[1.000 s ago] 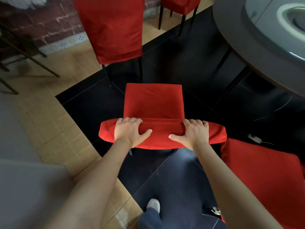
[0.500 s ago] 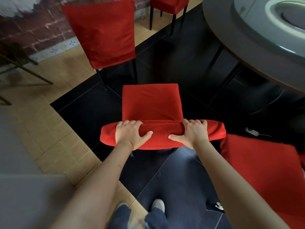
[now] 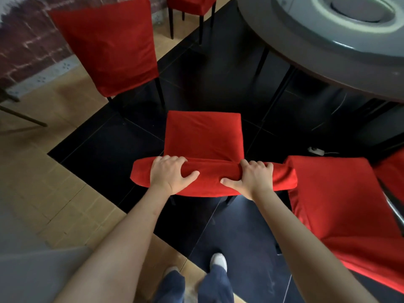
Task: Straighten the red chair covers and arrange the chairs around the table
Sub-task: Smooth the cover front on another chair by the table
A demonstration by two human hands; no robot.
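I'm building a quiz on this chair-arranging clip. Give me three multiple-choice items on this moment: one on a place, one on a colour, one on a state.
1. Where is the round table relative to the held chair?
A. ahead and to the right
B. behind the person
C. far left by the wall

2. What colour are the chair covers?
A. blue
B. red
C. white

3. What are the hands doing?
A. hanging free
B. both gripping the top of the chair back
C. one lifting a chair leg

Answers:
1 A: the dark tabletop edge fills the upper right of the view.
2 B: every covered chair in view is red.
3 B: the left hand and right hand curl over the covered top of the chair back.
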